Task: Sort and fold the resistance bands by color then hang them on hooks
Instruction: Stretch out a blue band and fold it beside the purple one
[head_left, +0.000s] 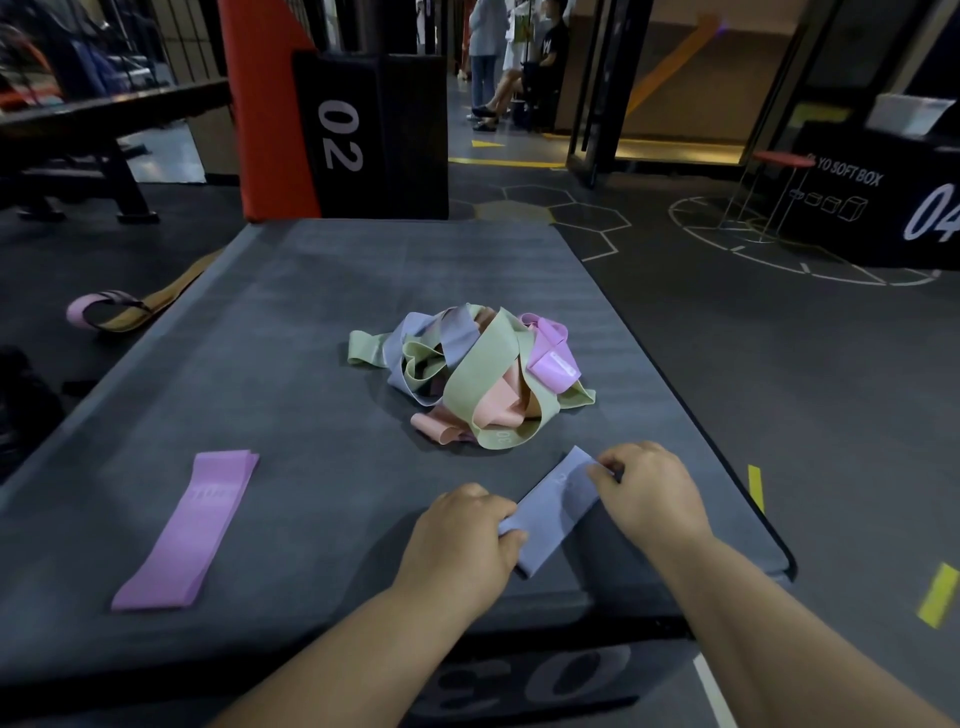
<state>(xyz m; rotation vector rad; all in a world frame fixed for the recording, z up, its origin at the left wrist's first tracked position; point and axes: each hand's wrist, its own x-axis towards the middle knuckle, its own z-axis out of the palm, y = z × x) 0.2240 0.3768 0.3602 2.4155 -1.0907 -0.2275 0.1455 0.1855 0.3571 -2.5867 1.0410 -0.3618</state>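
Two hands work one lavender-blue band (553, 512), which lies flat near the front right of a dark soft plyo box (311, 338). Its long axis runs on a slant, from the near end by the left hand (465, 540) up and away to the far end by the right hand (649, 493). The left grip is clamped on the band, fingers curled over its near left edge. The right grip pinches the far right edge between fingertips and thumb. Each hand sits at its own end with the band stretched between them, so neither needs to reach. A fold would most likely bring the far end down along that slant toward the left hand.

Just beyond the band's far end, close but apart from it, sits the tangled pile (467, 384) of green, peach, lavender-blue and purple bands, unsorted and looped through one another. Well to the left, near the front left of the box top, a purple band (189, 525) lies flattened on its own, on much the same slant.

Off the box on the floor to the left, a pink loop (85, 312) lies joined to a tan strap (171, 288).

No hooks and no bin or tray show anywhere, so hanging looks a long way off.
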